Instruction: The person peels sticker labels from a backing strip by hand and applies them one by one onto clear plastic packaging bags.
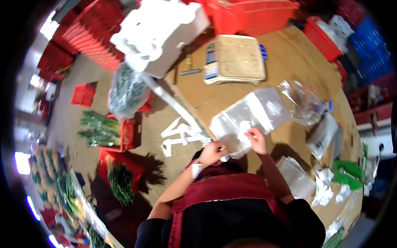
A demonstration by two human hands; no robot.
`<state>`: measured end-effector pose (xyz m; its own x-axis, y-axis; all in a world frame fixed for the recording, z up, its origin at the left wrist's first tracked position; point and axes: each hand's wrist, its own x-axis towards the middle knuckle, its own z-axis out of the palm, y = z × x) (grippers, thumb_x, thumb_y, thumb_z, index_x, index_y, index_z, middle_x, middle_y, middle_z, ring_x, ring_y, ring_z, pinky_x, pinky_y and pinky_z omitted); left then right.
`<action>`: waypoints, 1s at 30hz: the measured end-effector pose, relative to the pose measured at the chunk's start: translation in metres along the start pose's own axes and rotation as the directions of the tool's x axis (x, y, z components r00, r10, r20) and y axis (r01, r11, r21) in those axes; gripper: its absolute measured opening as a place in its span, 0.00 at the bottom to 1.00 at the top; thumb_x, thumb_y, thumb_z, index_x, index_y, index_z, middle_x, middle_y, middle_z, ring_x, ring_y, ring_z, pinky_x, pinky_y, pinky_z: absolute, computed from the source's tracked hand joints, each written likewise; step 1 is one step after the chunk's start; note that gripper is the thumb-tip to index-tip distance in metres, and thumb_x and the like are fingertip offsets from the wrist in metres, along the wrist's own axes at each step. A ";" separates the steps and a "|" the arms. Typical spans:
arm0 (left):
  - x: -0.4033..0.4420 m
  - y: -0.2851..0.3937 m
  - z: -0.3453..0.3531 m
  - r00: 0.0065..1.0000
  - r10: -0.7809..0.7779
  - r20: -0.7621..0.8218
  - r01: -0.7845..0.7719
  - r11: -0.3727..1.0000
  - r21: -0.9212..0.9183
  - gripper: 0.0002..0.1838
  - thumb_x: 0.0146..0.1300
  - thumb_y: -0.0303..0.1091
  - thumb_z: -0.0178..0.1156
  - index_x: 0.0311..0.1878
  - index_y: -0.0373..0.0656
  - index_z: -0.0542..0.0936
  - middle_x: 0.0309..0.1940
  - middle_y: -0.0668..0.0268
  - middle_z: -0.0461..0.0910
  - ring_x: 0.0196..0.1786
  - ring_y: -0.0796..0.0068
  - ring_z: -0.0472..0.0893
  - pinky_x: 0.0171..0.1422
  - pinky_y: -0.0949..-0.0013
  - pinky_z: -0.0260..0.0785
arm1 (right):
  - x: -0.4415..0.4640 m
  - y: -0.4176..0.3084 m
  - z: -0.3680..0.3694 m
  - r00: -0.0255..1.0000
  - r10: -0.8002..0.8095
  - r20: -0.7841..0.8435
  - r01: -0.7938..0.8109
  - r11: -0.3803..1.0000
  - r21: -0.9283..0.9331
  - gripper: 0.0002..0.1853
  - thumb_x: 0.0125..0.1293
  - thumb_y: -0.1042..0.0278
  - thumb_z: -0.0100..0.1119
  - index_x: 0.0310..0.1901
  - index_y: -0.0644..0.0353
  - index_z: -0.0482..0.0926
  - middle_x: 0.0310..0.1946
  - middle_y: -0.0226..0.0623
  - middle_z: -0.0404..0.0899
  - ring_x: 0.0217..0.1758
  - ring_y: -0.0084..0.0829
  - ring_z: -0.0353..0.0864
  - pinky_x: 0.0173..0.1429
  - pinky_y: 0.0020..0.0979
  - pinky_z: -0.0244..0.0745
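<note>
Clear plastic bags [264,108] lie flat on the brown table [198,97], close to its front edge. My right hand [257,140] is closed over their near part, its fingers pinched at a small white piece or fold that is too blurred to name. My left hand [213,152] is closed at the near left corner of the bags, by the table edge; what its fingers hold is hidden. A white strip [175,101] runs down to loose white loops [182,134] beside my left hand.
A scale [240,59] stands beyond the bags, with a white foam box [161,35] to its left. Crumpled plastic [304,103] and more bags [296,177] lie right. Red crates [129,134] with greens stand on the floor at left.
</note>
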<state>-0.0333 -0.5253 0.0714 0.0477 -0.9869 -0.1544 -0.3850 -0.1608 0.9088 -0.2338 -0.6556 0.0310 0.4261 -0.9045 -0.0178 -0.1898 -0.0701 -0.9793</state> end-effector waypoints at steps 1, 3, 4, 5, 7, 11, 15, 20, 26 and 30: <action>0.001 0.000 0.002 0.998 0.049 -0.046 -0.051 0.997 -0.050 0.07 0.52 0.32 0.60 0.28 0.37 0.76 0.22 0.56 0.76 0.24 0.64 0.76 0.31 0.63 0.68 | 0.000 -0.007 -0.003 0.999 0.041 -0.001 -0.041 0.993 0.114 0.03 0.61 0.75 0.57 0.34 0.65 0.75 0.28 0.34 0.79 0.33 0.22 0.78 0.38 0.23 0.71; 0.003 0.007 0.001 0.997 -0.080 0.020 0.081 0.990 -0.113 0.07 0.52 0.31 0.59 0.28 0.37 0.76 0.22 0.57 0.76 0.24 0.62 0.76 0.31 0.63 0.68 | 0.001 -0.011 -0.009 0.994 0.110 0.017 -0.110 0.942 0.318 0.03 0.64 0.75 0.54 0.36 0.65 0.74 0.29 0.34 0.79 0.34 0.22 0.78 0.39 0.22 0.72; 0.004 0.008 0.001 0.997 -0.079 0.014 0.080 0.989 -0.124 0.07 0.52 0.32 0.59 0.29 0.38 0.76 0.22 0.57 0.76 0.24 0.60 0.76 0.31 0.63 0.68 | 0.001 -0.008 -0.010 0.993 0.114 -0.014 -0.102 0.931 0.349 0.03 0.64 0.75 0.53 0.37 0.65 0.73 0.30 0.36 0.79 0.33 0.23 0.78 0.39 0.23 0.72; 0.006 0.010 0.000 1.000 -0.015 -0.020 0.014 0.999 -0.041 0.07 0.52 0.32 0.59 0.29 0.37 0.76 0.22 0.56 0.76 0.24 0.60 0.75 0.31 0.64 0.67 | 0.002 -0.013 -0.013 0.997 0.073 -0.020 -0.061 0.934 0.351 0.03 0.65 0.76 0.52 0.36 0.66 0.73 0.30 0.36 0.79 0.33 0.23 0.78 0.40 0.23 0.73; 0.007 0.004 -0.001 0.993 0.105 -0.054 -0.103 0.994 0.029 0.06 0.55 0.31 0.58 0.30 0.37 0.78 0.20 0.62 0.75 0.22 0.77 0.71 0.27 0.71 0.64 | 0.005 -0.017 -0.018 0.996 0.084 -0.041 -0.063 0.927 0.371 0.03 0.65 0.76 0.52 0.37 0.66 0.73 0.31 0.37 0.80 0.34 0.23 0.78 0.40 0.24 0.73; 0.010 0.017 -0.003 1.000 0.029 0.000 -0.029 0.998 -0.047 0.07 0.54 0.31 0.59 0.28 0.36 0.75 0.18 0.62 0.72 0.21 0.75 0.69 0.27 0.70 0.63 | 0.011 -0.045 -0.035 0.981 0.091 -0.173 -0.037 0.955 0.295 0.03 0.65 0.76 0.51 0.36 0.66 0.73 0.30 0.35 0.79 0.33 0.24 0.77 0.41 0.26 0.73; 0.009 0.014 0.000 1.000 -0.013 -0.005 0.013 0.993 -0.117 0.08 0.57 0.32 0.59 0.32 0.37 0.76 0.18 0.60 0.72 0.20 0.74 0.69 0.26 0.69 0.63 | 0.037 -0.029 -0.103 0.738 0.001 -0.675 0.249 0.929 0.273 0.03 0.66 0.74 0.51 0.39 0.63 0.71 0.35 0.34 0.76 0.38 0.25 0.75 0.46 0.26 0.70; 0.015 0.012 0.004 0.999 -0.043 0.008 0.044 0.981 -0.187 0.10 0.57 0.28 0.59 0.42 0.37 0.74 0.22 0.62 0.73 0.23 0.75 0.70 0.28 0.71 0.64 | 0.028 -0.089 -0.090 0.456 -0.598 -0.659 0.302 0.801 -0.517 0.09 0.60 0.75 0.57 0.40 0.61 0.70 0.37 0.36 0.73 0.42 0.33 0.71 0.49 0.34 0.66; 0.019 0.034 0.000 0.995 0.060 0.083 -0.050 0.991 -0.127 0.08 0.57 0.25 0.59 0.40 0.38 0.73 0.22 0.61 0.73 0.24 0.74 0.70 0.29 0.71 0.64 | -0.011 -0.060 0.014 0.933 -0.127 0.337 0.240 0.918 -0.316 0.09 0.51 0.68 0.69 0.28 0.61 0.79 0.24 0.28 0.79 0.28 0.21 0.77 0.34 0.27 0.70; 0.019 0.028 -0.006 1.000 -0.022 0.002 0.022 0.998 -0.059 0.08 0.57 0.29 0.61 0.37 0.38 0.75 0.16 0.59 0.70 0.18 0.71 0.68 0.25 0.68 0.62 | -0.007 -0.039 0.029 0.935 0.127 0.331 -0.190 0.968 0.164 0.07 0.52 0.73 0.69 0.25 0.63 0.78 0.19 0.25 0.77 0.22 0.12 0.71 0.26 0.18 0.64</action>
<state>-0.0370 -0.5483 0.0961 0.0546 -0.9830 -0.1752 -0.3290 -0.1834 0.9263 -0.2037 -0.6344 0.0630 0.6673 -0.7151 -0.2080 -0.1193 0.1731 -0.9777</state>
